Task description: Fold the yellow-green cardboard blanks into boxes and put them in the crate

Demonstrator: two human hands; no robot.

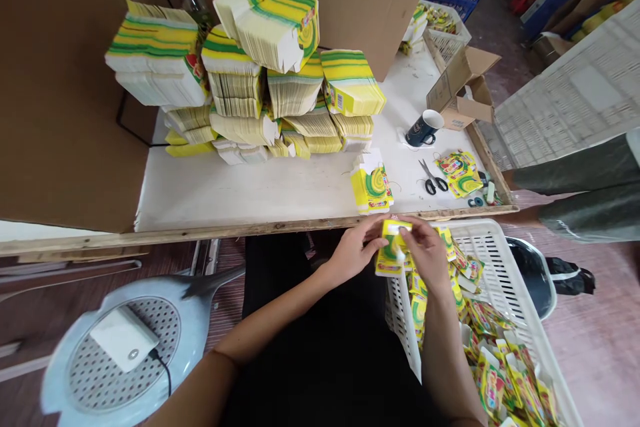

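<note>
A small yellow carton [390, 257] is held up just off the near edge of the white table [200, 190], by the near left side of a white plastic basket [503, 273]. The left hand [356, 250] is partly closed on its left side, thumb on the front; the right hand [427, 250] is curled round its upper right, thumb on the face — both have hold of it. Many printed packets [493, 380] fill the basket. On the table beyond the hands lies swirl-printed cardboard [371, 183], with black-handled scissors [435, 183] and a dark mug [419, 130] further right. Flat cartons in stacks [295, 90] rise behind — and, at left, a white device [123, 340] rests on a pale stool [193, 293]
</note>
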